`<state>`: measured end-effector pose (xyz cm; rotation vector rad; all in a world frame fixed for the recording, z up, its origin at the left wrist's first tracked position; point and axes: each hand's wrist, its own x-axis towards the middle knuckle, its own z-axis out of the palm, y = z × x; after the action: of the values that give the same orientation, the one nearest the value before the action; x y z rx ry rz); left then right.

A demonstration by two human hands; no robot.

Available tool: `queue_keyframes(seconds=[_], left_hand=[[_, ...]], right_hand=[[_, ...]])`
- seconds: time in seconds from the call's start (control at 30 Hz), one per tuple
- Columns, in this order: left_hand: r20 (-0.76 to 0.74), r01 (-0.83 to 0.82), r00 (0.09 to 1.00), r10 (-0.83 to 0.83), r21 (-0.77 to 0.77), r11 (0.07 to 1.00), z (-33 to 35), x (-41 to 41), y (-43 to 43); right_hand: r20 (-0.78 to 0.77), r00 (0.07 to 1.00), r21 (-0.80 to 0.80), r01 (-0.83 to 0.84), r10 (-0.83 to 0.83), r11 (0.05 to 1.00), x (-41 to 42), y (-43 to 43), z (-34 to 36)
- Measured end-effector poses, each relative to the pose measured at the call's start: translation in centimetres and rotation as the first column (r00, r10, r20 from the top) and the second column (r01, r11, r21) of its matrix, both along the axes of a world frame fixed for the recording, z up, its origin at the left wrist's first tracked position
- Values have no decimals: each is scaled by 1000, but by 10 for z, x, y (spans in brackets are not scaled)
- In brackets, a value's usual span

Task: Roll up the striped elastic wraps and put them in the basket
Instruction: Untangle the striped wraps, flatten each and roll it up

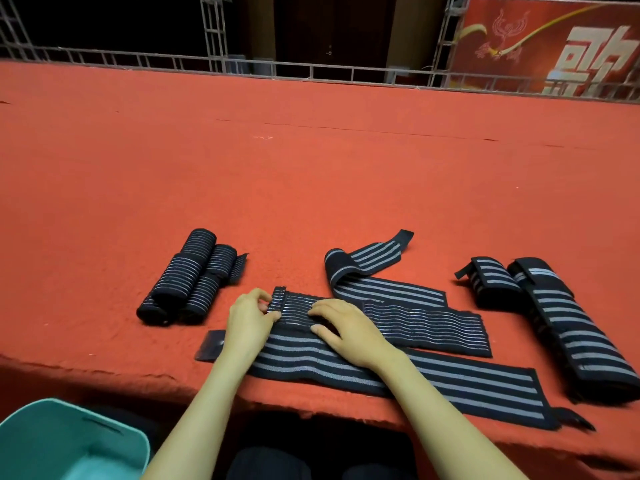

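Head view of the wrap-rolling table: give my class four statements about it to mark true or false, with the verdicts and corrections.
1. The left hand and right hand are both on the thin-striped wrap. True: the left pinches its rolled end and the right rests on it.
2. The teal basket stands on the red table. False: it sits off the table, below its near edge, at lower left.
3. A cluster of rolled wraps lies left of the hands. True.
4. Every wrap on the table is already rolled. False: the wide-striped wrap lies flat along the near edge, and others are unrolled too.
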<state>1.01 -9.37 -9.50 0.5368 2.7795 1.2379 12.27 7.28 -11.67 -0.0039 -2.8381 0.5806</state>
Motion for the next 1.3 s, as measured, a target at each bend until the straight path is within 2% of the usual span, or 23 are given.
queue_keyframes(seconds=[0.1, 0.27, 0.37, 0.43, 0.6, 0.8, 0.9, 0.97, 1.03, 1.2, 1.3], left_hand=[[21, -51, 998, 53, -113, 992, -4, -3, 2], [25, -75, 996, 81, -184, 980, -4, 1, 7], [-75, -92, 995, 71, -312, 946, 2, 11, 13], [-169, -87, 985, 30, -339, 937, 2, 20, 20], [-255, -23, 967, -29, -196, 980, -4, 33, 29], [-227, 143, 964, -139, 2, 990, -11, 30, 26], [-220, 202, 956, -192, 25, 979, -16, 27, 26], [-226, 228, 948, -224, -12, 974, -16, 26, 27], [-209, 241, 948, -242, -29, 970, -14, 28, 28], [-36, 183, 983, -181, 94, 979, -7, 25, 26], [-11, 135, 991, -135, 87, 987, -7, 25, 26]], right_hand=[[12, 999, 30, 31, -31, 999, 0, 1, -4], [10, 999, 31, 39, -40, 999, -1, 2, -5], [-4, 999, 29, 42, -42, 999, -1, 2, -6], [-6, 999, 19, 43, -43, 999, 0, 2, -7], [63, 998, -14, 21, -20, 1000, 3, 7, -3], [79, 997, 6, -20, 19, 1000, 15, 24, 3], [71, 997, 9, -2, 2, 1000, 23, 29, 0], [45, 999, 18, 26, -27, 1000, 27, 29, -2], [27, 998, 31, 47, -48, 998, 29, 27, -2], [-15, 998, 45, 61, -60, 997, 30, 25, -3], [-27, 997, 62, 69, -67, 996, 30, 24, -4]])
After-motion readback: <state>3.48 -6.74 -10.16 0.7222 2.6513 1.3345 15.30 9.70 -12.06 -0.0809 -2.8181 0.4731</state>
